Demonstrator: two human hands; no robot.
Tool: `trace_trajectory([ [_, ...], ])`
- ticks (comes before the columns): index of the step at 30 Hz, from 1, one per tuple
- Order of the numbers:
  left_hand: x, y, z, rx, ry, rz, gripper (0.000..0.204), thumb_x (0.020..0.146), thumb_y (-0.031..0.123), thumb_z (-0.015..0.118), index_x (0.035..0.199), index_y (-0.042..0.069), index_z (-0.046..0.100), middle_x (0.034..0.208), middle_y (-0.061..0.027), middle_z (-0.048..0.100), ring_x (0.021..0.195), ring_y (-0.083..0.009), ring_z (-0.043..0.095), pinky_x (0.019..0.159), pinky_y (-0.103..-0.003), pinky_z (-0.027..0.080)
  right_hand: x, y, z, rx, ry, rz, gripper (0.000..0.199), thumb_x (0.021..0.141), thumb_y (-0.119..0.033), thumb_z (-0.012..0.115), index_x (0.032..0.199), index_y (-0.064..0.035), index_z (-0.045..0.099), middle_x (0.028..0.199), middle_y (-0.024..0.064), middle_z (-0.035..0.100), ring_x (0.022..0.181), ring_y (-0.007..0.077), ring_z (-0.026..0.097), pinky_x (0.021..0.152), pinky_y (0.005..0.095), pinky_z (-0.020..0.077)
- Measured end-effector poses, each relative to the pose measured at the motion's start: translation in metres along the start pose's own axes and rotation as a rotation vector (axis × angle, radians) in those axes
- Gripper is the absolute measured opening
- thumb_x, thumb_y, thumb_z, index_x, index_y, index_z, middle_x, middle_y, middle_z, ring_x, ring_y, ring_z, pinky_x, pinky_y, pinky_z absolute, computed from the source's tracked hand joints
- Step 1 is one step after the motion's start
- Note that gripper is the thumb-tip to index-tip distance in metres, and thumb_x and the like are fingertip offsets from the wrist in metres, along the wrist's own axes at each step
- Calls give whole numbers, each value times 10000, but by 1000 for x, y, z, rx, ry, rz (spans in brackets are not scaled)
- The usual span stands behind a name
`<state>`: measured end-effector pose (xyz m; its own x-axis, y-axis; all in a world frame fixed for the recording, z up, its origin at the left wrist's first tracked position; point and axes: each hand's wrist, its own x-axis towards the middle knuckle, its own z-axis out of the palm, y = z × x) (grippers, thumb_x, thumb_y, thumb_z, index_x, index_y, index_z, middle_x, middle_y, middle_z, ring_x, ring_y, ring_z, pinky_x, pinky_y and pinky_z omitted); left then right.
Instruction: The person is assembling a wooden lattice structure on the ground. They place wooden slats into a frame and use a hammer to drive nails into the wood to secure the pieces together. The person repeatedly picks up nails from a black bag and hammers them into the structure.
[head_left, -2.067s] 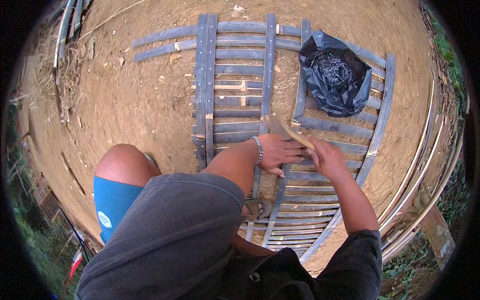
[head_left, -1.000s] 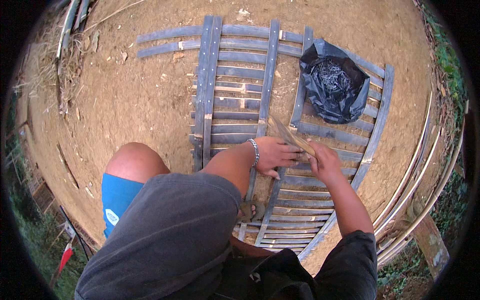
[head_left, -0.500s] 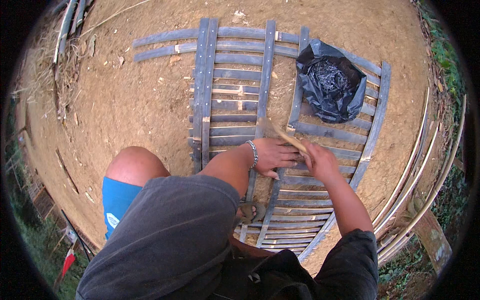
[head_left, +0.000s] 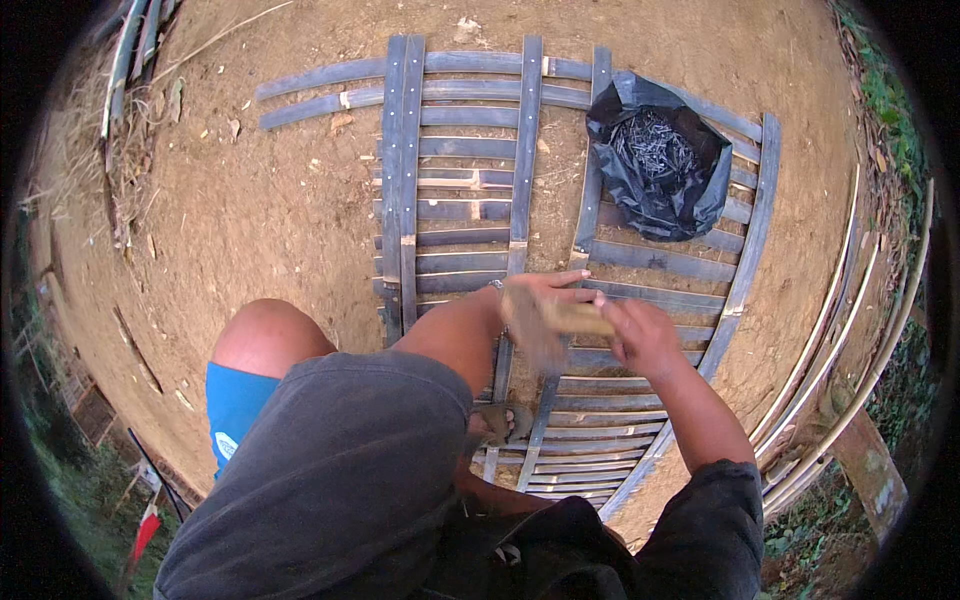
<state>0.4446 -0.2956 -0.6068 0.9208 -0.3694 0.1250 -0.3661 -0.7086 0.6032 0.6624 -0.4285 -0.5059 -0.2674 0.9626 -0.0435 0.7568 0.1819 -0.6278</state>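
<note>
My right hand (head_left: 645, 338) is closed round the wooden handle of a hammer (head_left: 582, 319). The hammer's head is smeared by motion and passes in front of my left hand (head_left: 552, 281). Of that left hand, stretched fingers show, pointing right over the slats; the thumb and part of the palm are hidden. A bracelet circles the left wrist. Beneath both hands lies a frame of dark split-bamboo slats (head_left: 660, 262), crossed by long strips (head_left: 525, 150). Farther off, an open black plastic bag (head_left: 615, 185) holding many nails (head_left: 655, 143) rests on the slats.
Bare brown soil (head_left: 270, 200) surrounds the frame. Long bamboo poles (head_left: 815, 370) lie along the right side, with a wooden plank (head_left: 870, 468) near them. More poles (head_left: 122, 70) and dry straw are at the far left. My sandalled foot (head_left: 505, 422) stands by the slats.
The hammer's head has swung toward me, from beyond the left hand to in front of it. My left fingers have shifted slightly away from me, and the view has moved a little.
</note>
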Motion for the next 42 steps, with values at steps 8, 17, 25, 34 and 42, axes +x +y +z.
trace_trajectory([
  [8,-2,2,2,-73,102,-7,769,934,554,635,1545,119,462,1605,-128,434,1545,-305,313,1301,-557,148,7,1,2,-66,-77,164,739,738,-95,766,1438,-216,563,950,86,651,808,318,680,657,464,556],
  [17,-1,1,-17,1,25,-21,743,886,545,685,1480,123,540,1580,-115,469,1494,-296,398,1283,-545,220,15,3,0,-62,-56,217,698,763,-106,765,1422,-218,566,953,89,650,808,325,681,650,464,551],
  [25,1,4,7,-198,61,-87,719,919,533,654,1485,105,538,1583,-139,467,1526,-296,348,1282,-530,222,0,8,5,-75,-146,353,554,887,-132,723,1416,-201,574,975,121,655,823,366,679,666,468,553],
  [34,0,5,-13,33,42,-36,713,935,537,592,1477,76,541,1584,-144,472,1534,-264,344,1297,-536,141,-18,-73,69,642,602,824,426,1004,-101,665,1377,-40,469,923,54,579,708,166,612,627,338,526],
  [42,-1,4,-9,132,109,-58,734,840,388,622,1478,43,515,1591,-120,476,1515,-252,388,1302,-509,162,31,-148,143,1066,1092,1162,569,990,-6,657,1437,-76,312,902,48,554,665,113,557,587,277,497],
])
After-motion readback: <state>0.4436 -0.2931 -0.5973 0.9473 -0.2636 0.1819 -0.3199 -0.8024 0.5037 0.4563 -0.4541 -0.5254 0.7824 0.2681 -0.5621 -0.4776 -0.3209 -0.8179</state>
